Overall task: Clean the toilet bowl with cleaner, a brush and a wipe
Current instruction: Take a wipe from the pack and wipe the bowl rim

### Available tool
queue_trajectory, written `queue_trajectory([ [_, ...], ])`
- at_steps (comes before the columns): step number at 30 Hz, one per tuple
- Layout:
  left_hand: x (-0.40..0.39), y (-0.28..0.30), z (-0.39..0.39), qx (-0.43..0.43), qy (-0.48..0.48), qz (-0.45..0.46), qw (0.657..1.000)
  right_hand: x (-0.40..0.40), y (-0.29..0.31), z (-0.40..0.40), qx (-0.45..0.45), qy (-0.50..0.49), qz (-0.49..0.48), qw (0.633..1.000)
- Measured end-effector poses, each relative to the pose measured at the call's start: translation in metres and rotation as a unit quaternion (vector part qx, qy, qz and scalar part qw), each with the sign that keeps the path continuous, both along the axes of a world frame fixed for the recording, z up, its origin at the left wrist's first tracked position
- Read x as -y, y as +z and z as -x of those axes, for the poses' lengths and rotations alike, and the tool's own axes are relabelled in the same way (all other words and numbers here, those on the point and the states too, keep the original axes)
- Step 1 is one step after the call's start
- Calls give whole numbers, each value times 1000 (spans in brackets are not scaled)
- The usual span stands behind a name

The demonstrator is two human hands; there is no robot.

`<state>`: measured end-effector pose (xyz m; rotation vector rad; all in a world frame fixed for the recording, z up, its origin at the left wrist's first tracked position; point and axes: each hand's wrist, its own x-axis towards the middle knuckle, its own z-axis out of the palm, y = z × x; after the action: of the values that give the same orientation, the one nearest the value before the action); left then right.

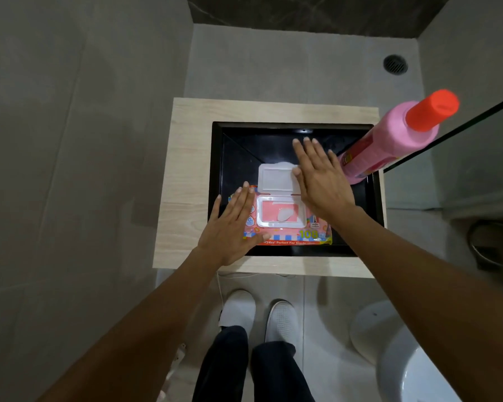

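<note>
The left hand [233, 224] lies flat, fingers straight and close together, on the left end of the wipe pack [285, 224], which rests in the black tray [215, 158] near its front edge. The pack's lid [276, 177] stands flipped open away from the person, a wipe [283, 214] poking from the slot. The right hand [321, 181], fingers spread and holding nothing, hovers over the pack's right end, nearer the wipe. The cleaner bottle [395, 134] leans at the tray's right edge.

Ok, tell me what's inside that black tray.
In the black tray lie an open wet-wipe pack, a wipe poking out under the flipped-up lid, and the pink cleaner bottle at the right. Both flat hands, left and right, cover the pack's ends.
</note>
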<state>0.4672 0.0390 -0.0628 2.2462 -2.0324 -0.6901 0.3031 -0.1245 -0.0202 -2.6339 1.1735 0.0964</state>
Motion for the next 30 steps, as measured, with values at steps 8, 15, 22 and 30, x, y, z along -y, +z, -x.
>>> queue_trajectory([
  [8, 10, 4, -3, -14, -13, 13, 1000, 13, -15, -10, -111, 6, -47, 993],
  [15, 18, 8, -2, 17, -42, 29, 999, 9, -16, -5, -125, -5, -87, 988],
  [22, 30, 17, 0, 3, -35, 28, 999, -37, -14, 26, 30, 17, -19, 999],
  [30, 33, 15, -1, 56, -58, -8, 997, -64, -19, 42, 132, -3, 17, 991],
])
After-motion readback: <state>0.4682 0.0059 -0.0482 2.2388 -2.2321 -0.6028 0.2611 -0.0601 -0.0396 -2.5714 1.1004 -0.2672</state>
